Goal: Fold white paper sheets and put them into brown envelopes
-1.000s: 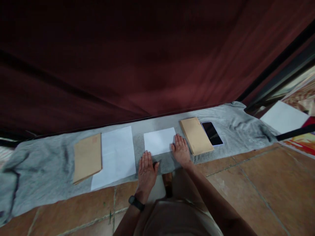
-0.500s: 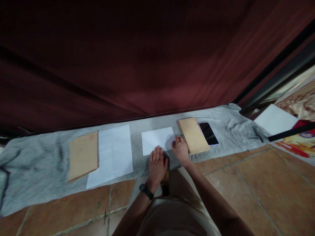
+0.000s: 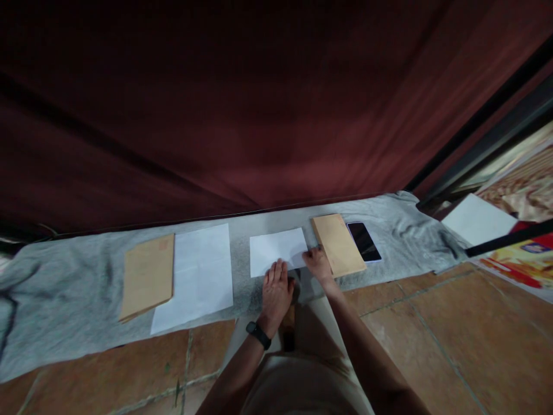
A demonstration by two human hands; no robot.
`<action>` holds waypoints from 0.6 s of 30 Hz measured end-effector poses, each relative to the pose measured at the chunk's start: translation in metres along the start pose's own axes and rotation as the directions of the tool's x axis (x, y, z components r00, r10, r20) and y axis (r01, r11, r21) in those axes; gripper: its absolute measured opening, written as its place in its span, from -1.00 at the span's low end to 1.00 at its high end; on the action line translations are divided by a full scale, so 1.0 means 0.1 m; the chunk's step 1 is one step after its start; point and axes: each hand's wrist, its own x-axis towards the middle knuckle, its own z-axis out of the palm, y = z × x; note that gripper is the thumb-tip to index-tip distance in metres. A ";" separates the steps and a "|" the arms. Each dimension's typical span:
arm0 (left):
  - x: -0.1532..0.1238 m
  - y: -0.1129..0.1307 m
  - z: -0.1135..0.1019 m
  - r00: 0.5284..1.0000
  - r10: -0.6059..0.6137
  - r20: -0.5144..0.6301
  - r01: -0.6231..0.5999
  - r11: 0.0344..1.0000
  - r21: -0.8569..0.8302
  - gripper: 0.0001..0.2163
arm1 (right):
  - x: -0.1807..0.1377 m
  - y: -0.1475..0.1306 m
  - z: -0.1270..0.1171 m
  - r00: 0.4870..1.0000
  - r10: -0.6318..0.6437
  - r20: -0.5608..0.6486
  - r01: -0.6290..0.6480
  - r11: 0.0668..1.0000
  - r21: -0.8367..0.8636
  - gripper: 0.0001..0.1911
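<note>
A small white sheet of paper (image 3: 276, 245) lies flat on the grey cloth in front of me. My left hand (image 3: 276, 291) rests palm down on its near edge, fingers stretched out. At the sheet's right edge is my right hand (image 3: 318, 263), its fingers curled closed against the paper. Whatever is under or between those fingers is hidden. Just right of that hand, a stack of brown envelopes (image 3: 339, 245) lies at a slant. To the left are a larger white sheet (image 3: 203, 274) and more brown envelopes (image 3: 149, 274) that overlap its left side.
The grey cloth (image 3: 69, 300) covers a long narrow bench. A phone (image 3: 365, 242) with a dark screen lies beside the right envelopes. A dark red curtain (image 3: 259, 144) hangs behind. A dark frame bar (image 3: 514, 236) and a white panel (image 3: 477, 219) stand at right, above floor tiles (image 3: 410, 328).
My right hand has slid slightly down along the sheet's right edge, and its fingers have curled in more. My left hand stays on the paper. The camera view has shifted slightly.
</note>
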 end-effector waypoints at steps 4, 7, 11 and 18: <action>0.03 0.04 -0.02 0.998 -0.057 -0.017 0.057 0.998 -0.017 -0.46 | -0.03 -0.09 -0.10 0.996 0.001 0.093 -0.012 0.993 0.116 -0.76; 0.08 0.09 -0.10 0.994 -0.097 -0.052 0.094 0.994 -0.062 -0.45 | -0.08 -0.22 -0.26 0.989 -0.042 0.142 0.004 0.966 0.259 -0.75; 0.25 0.12 -0.31 0.975 -0.215 -0.060 0.185 0.928 -0.323 -0.46 | -0.16 -0.49 -0.59 0.979 -0.135 0.151 0.027 0.826 0.563 -0.74; 0.59 0.11 -0.57 0.832 -0.541 0.124 0.239 0.147 -0.960 -0.54 | -0.18 -0.53 -0.72 0.990 -0.113 -0.079 0.138 0.775 0.617 -0.58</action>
